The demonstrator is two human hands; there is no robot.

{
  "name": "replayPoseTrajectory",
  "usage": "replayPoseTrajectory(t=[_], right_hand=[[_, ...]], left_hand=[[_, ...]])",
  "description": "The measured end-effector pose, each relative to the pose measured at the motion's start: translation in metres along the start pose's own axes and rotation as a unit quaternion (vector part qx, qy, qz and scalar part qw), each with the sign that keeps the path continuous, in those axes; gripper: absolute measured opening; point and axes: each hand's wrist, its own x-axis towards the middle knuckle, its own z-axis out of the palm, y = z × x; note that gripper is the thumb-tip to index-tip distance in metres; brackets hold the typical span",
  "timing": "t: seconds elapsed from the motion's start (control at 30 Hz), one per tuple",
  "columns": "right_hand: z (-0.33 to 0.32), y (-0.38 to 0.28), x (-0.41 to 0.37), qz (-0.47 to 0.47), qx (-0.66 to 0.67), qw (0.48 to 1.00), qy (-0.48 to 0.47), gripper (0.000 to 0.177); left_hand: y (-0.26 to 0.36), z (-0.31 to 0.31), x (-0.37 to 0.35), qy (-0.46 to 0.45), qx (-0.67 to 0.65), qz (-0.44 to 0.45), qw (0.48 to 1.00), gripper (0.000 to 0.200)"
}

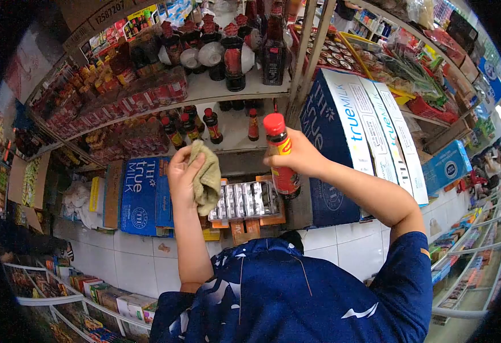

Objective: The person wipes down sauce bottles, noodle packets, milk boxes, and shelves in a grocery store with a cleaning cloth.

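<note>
In my right hand is a dark sauce bottle with a red cap and a red and yellow label. My fingers wrap round its middle, and it stands nearly upright in front of the shelf. A crumpled greenish cloth is pinched in my left hand, apart from the bottle. Behind my hands, on the lower shelf, stand several similar red-capped bottles. A smaller red-capped bottle stands by itself to their right.
A tray of silvery packs sits below my hands. Blue milk cartons stand left and right. Larger dark bottles fill the upper shelf, beside a metal post. White tiles cover the floor, with glass display cases behind me.
</note>
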Motion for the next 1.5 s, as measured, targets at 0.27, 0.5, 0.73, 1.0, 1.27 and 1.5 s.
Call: replayPoseTrajectory(t=[0.27,0.5,0.73,1.0,1.27,1.5], right_hand=[[0.001,-0.015,-0.007,0.057,-0.001,0.994,-0.089,0.031],[0.001,-0.006,-0.009,-0.017,0.073,0.981,-0.18,0.044],[0.001,-0.008,-0.009,-0.026,0.053,0.963,-0.263,0.05],[0.004,-0.021,-0.012,-0.002,-0.085,0.952,-0.295,0.04],[0.003,-0.023,-0.009,0.047,-0.07,0.975,-0.204,0.031],[0.005,-0.02,-0.008,0.054,-0.106,0.975,-0.188,0.033]], left_hand=[[0.017,0.081,-0.008,-0.201,0.216,0.128,0.947,0.031],[0.014,0.097,0.002,-0.233,0.528,0.358,0.734,0.03],[-0.01,0.098,-0.009,-0.195,0.333,0.234,0.893,0.017],[0.012,0.078,0.021,-0.095,0.159,-0.021,0.982,0.033],[0.013,0.041,0.03,-0.045,0.26,-0.028,0.964,0.027],[0.001,0.055,0.025,-0.115,0.311,-0.011,0.943,0.038]])
